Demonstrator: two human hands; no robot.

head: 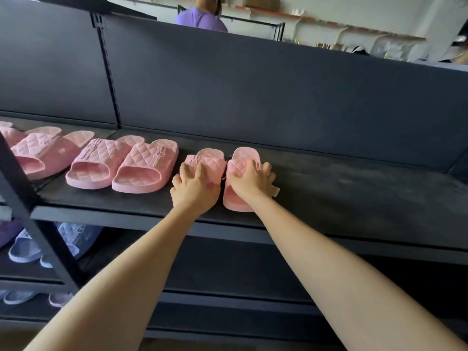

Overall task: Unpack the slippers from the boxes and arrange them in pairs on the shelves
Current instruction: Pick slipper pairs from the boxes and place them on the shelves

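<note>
Two pink quilted slippers stand side by side on the dark shelf (354, 188). My left hand (195, 188) grips the strap of the left slipper (212, 158), fingers curled over it. My right hand (250, 181) grips the strap of the right slipper (247, 154), whose heel end shows below my wrist with a small tag at its right side. To their left stands a pink pair (121, 164), and further left more pink slippers (43, 150) lie partly behind a shelf post.
The shelf's dark back panel (253, 92) rises behind the slippers. Blue and purple slippers (27, 247) sit on lower shelves at the left. A slanted dark post (30, 198) crosses the left side. A person in a purple top (202, 19) stands beyond the shelving.
</note>
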